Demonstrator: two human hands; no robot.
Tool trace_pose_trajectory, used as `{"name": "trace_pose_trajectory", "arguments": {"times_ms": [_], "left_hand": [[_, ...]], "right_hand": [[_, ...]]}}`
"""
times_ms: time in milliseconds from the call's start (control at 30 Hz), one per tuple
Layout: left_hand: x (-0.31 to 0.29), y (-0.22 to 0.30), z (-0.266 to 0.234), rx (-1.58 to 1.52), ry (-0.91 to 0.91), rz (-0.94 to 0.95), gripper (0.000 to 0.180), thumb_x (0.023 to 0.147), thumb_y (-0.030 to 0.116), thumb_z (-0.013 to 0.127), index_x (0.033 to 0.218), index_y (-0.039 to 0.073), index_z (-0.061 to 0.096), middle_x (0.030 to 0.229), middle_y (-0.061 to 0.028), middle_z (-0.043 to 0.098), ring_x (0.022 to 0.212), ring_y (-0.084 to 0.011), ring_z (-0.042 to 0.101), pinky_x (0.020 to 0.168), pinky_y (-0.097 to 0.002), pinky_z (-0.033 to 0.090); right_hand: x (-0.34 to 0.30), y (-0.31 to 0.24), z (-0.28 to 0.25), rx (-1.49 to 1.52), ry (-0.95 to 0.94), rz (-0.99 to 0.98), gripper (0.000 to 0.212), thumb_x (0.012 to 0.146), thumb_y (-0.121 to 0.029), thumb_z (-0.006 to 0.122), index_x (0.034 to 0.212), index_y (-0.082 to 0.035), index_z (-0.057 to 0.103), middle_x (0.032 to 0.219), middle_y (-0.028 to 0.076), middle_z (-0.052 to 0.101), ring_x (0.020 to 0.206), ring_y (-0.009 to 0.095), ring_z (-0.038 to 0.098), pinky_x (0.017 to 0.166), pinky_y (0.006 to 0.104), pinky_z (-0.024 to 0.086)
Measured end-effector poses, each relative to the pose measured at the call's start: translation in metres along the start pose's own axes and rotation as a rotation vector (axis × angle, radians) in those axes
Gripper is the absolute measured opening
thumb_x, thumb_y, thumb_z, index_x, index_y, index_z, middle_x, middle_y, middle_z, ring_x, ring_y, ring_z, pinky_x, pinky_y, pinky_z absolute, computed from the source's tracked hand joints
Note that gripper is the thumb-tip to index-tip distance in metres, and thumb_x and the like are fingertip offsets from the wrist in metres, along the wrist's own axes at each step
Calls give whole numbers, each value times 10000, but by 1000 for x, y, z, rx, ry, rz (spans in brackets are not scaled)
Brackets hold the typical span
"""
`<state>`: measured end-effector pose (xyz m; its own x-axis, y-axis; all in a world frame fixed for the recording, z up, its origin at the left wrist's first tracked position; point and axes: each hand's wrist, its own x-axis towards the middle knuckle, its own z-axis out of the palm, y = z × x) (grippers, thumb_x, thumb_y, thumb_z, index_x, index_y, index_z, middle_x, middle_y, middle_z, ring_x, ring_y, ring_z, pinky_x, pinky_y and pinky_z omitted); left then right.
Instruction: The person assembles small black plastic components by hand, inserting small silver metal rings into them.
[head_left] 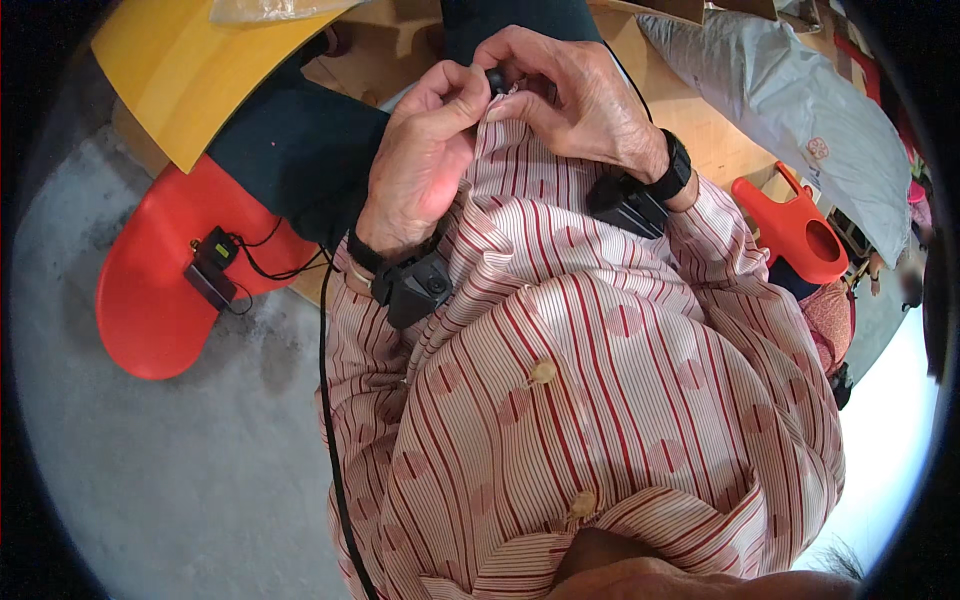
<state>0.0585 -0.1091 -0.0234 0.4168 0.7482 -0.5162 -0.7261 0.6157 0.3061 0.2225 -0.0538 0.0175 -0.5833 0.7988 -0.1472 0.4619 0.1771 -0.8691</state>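
My left hand [420, 160] and my right hand [585, 100] meet fingertip to fingertip at the lower edge of the red-and-white striped shirt [600, 380] that I wear. The left thumb and fingers pinch the shirt's edge. The right fingers curl around a small black piece [496, 76] held against that same edge; what it is cannot be made out. Each wrist carries a black strap with a black boxy device [415, 288] on it. Two pale buttons [543, 372] run down the shirt front.
A red plastic seat [150, 300] with a small black box and cable stands on the grey concrete floor [150, 470] at left. A yellow board [190, 60] lies above it. At right are a red watering can [795, 230] and a grey bag [800, 100].
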Motion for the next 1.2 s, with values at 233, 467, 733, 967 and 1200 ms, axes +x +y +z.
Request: {"name": "trace_pose_trajectory", "arguments": {"times_ms": [233,467,733,967,1200], "left_hand": [[-4,8,10,-4,57,-49,120,918,156,539,906,36,550,901,-11,554,825,-95,511,796,-233,413],[-15,16,11,198,-31,83,331,858,229,642,1085,19,524,932,-18,554,829,-85,506,787,-218,406],[-16,22,5,753,-59,288,632,681,165,792,1210,-12,494,996,-49,574,872,-108,533,791,-235,438],[-17,18,2,779,-30,364,611,661,224,802,1171,7,544,943,-59,592,831,-133,557,771,-253,460],[-20,25,2,1106,-33,572,600,638,297,795,1113,9,569,905,-82,586,765,-166,570,705,-263,473]], "right_hand": [[0,-1,2,20,39,-26,323,720,-105,690,1017,-74,568,648,94,557,580,227,575,537,300,443],[-1,-5,0,50,15,9,286,743,-126,690,991,-51,570,643,85,557,563,203,561,531,282,437],[-2,-9,2,46,-62,56,335,730,-196,733,984,-29,593,651,72,586,585,154,586,533,257,470],[-4,-5,6,221,-58,146,383,704,-229,772,997,-38,614,724,45,632,654,90,596,572,234,487],[-5,-6,11,310,-70,163,406,695,-258,789,983,-39,604,699,10,585,649,60,546,577,212,463]]}}
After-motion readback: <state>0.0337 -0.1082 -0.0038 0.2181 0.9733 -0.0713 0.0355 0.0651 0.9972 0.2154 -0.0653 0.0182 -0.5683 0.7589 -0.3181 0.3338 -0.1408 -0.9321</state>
